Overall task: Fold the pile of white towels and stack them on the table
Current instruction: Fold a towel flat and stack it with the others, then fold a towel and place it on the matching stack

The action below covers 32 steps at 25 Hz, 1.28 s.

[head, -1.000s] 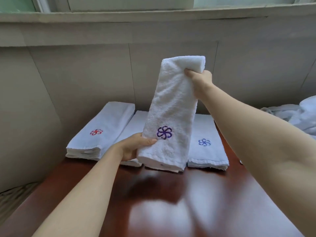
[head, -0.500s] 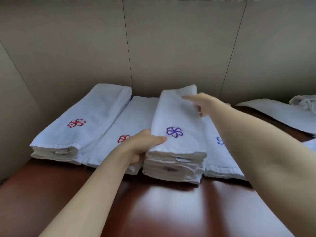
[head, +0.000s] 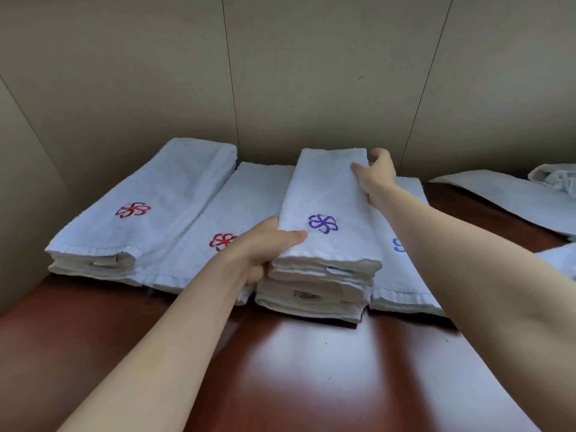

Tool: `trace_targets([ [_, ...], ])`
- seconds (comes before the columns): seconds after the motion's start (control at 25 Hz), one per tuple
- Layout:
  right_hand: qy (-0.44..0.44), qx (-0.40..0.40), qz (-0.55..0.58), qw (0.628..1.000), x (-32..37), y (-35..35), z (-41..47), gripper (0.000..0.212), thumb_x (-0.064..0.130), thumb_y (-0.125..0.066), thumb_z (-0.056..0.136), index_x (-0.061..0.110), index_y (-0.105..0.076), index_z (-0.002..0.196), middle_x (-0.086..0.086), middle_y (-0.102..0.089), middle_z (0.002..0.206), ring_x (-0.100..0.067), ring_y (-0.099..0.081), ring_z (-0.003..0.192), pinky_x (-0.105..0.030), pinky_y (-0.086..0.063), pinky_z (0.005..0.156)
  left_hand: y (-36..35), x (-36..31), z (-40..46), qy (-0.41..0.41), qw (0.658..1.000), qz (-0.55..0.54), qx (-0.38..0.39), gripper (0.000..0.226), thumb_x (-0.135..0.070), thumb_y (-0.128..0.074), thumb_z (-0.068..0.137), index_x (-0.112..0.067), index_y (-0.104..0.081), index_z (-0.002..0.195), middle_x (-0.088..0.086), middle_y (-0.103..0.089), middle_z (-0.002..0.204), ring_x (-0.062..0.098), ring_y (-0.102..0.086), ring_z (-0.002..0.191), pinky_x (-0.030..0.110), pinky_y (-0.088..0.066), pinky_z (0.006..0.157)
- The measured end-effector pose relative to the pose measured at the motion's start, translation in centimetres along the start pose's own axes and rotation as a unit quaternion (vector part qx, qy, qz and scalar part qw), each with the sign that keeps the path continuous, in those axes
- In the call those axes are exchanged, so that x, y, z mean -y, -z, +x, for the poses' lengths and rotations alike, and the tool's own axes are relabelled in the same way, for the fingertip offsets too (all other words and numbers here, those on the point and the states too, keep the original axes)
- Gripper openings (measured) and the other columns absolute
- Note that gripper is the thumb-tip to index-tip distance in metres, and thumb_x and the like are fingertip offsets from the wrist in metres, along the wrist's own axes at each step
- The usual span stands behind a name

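Note:
A folded white towel with a purple flower (head: 327, 201) lies on top of the middle stack (head: 311, 294) on the glossy red-brown table (head: 311, 375). My left hand (head: 260, 249) grips the towel's near left corner, thumb on top and fingers down at the stack's side. My right hand (head: 375, 176) rests at the towel's far right edge, thumb touching the top and fingers loosely raised past the corner. A stack with a red flower (head: 134, 210) lies at the left, a second red-flower towel (head: 237, 213) beside it, and a blue-flower towel (head: 402, 260) right of the middle stack.
Unfolded white towels lie at the right: a flat one (head: 498, 198), a crumpled one (head: 554, 179) behind it, and a corner (head: 558, 260) at the frame edge. A beige wall (head: 280, 73) runs right behind the stacks. Bare tabletop lies in front of them.
The purple-flower towel, held upright in the air a second ago, now lies flat on the middle stack. My right hand has slid to its far right edge and loosened.

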State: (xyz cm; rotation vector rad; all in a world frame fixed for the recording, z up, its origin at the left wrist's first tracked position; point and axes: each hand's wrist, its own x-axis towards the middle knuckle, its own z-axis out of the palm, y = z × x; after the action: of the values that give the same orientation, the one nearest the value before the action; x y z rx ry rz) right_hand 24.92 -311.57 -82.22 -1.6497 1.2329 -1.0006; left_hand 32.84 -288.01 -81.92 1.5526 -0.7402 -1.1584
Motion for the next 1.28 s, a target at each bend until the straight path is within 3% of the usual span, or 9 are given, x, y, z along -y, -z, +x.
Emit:
trace_targets([
  [0.16, 0.109, 0.020, -0.294, 0.950, 1.4, 2.3, -1.6, 0.056, 0.025, -0.052, 0.095, 0.018, -0.030, 0.146, -0.014, -0.034, 0.145, -0.037, -0.040, 0.126, -0.041, -0.039, 0.096, -0.3, -0.2, -0.6, -0.012, 0.988, 0.139, -0.069, 0.060, -0.035, -0.059, 0.092, -0.013, -0.033, 0.141, -0.001, -0.053, 0.128, 0.023, -0.058, 0.112, 0.033, -0.047, 0.096],
  [0.24, 0.229, 0.016, -0.319, 0.920, 1.8, 3.1, -4.0, 0.051, 0.030, -0.051, 0.095, 0.019, -0.038, 0.143, -0.009, -0.037, 0.146, -0.032, -0.038, 0.130, -0.042, -0.038, 0.101, -1.3, -0.3, -1.7, -0.082, 0.901, 0.400, -0.143, 0.071, -0.049, -0.048, 0.094, -0.023, -0.012, 0.150, 0.004, -0.035, 0.140, 0.028, -0.039, 0.130, 0.032, -0.034, 0.098],
  [0.36, 0.258, 0.176, -0.340, 0.887, -0.5, 3.4, -9.9, 0.044, 0.032, -0.042, 0.100, 0.016, -0.044, 0.140, -0.008, -0.041, 0.146, -0.025, -0.037, 0.135, -0.042, -0.033, 0.108, -3.6, 0.4, -3.9, -0.183, 0.766, 0.598, -0.149, 0.055, -0.049, -0.031, 0.098, -0.029, -0.022, 0.149, 0.004, -0.014, 0.157, 0.020, -0.014, 0.143, 0.039, -0.018, 0.112],
  [0.6, 0.221, 0.165, -0.348, 0.896, -0.6, 11.0, -17.1, 0.027, 0.019, -0.046, 0.096, 0.009, -0.065, 0.113, -0.005, -0.063, 0.122, -0.029, -0.053, 0.117, -0.039, -0.044, 0.093, -6.0, 1.5, -8.7, -0.144, 0.734, 0.653, -0.117, 0.047, -0.045, -0.024, 0.100, -0.029, -0.030, 0.144, 0.002, -0.036, 0.147, 0.020, -0.030, 0.137, 0.041, -0.017, 0.111],
  [0.8, 0.156, 0.011, -0.500, 0.852, -1.6, 24.9, -17.6, 0.039, 0.022, -0.053, 0.089, 0.018, -0.053, 0.128, -0.008, -0.055, 0.128, -0.030, -0.046, 0.122, -0.040, -0.038, 0.095, -14.4, -1.5, -10.4, -0.230, 0.798, 0.547, -0.099, 0.050, -0.041, -0.028, 0.100, -0.026, -0.025, 0.147, 0.006, -0.059, 0.127, 0.027, -0.049, 0.122, 0.040, -0.026, 0.108],
  [0.96, -0.010, 0.056, -0.562, 0.825, -7.2, 35.0, -19.6, 0.045, 0.035, -0.055, 0.088, 0.024, -0.041, 0.129, -0.008, -0.045, 0.134, -0.029, -0.040, 0.125, -0.044, -0.035, 0.095, -24.6, -2.0, -10.7, -0.202, 0.893, 0.402, 0.029, 0.045, -0.034, -0.041, 0.099, -0.021, -0.035, 0.141, 0.011, -0.058, 0.124, 0.030, -0.054, 0.115, 0.033, -0.041, 0.096],
  [1.08, -0.056, 0.015, -0.495, 0.867, -10.8, 39.3, -21.7, 0.024, 0.036, -0.047, 0.095, 0.017, -0.060, 0.099, -0.008, -0.060, 0.105, -0.028, -0.052, 0.108, -0.036, -0.039, 0.081, -30.2, -0.9, -11.2, -0.115, 0.933, 0.318, 0.126, 0.051, -0.039, -0.046, 0.096, -0.021, -0.034, 0.143, 0.009, -0.050, 0.136, 0.025, -0.052, 0.118, 0.034, -0.043, 0.094],
  [1.16, -0.038, -0.022, -0.371, 0.928, -10.9, 41.0, -22.4, 0.041, 0.028, -0.049, 0.098, 0.013, -0.048, 0.060, -0.003, -0.051, 0.065, -0.022, -0.052, 0.073, -0.030, -0.035, 0.061, -32.6, -0.5, -11.9, -0.032, 0.947, 0.266, 0.177, 0.057, -0.048, -0.044, 0.096, -0.022, -0.029, 0.144, 0.006, -0.045, 0.137, 0.023, -0.053, 0.115, 0.037, -0.046, 0.093],
  [1.28, 0.069, -0.074, -0.148, 0.984, -7.2, 41.4, -23.8, 0.050, 0.019, -0.053, 0.096, 0.017, -0.031, 0.051, 0.010, -0.030, 0.047, -0.008, -0.029, 0.049, -0.028, -0.023, 0.053, -34.3, -0.4, -12.1, 0.095, 0.966, 0.061, 0.231, 0.071, -0.066, -0.044, 0.088, -0.018, -0.033, 0.140, 0.019, -0.046, 0.128, 0.034, -0.053, 0.117, 0.048, -0.049, 0.094],
])
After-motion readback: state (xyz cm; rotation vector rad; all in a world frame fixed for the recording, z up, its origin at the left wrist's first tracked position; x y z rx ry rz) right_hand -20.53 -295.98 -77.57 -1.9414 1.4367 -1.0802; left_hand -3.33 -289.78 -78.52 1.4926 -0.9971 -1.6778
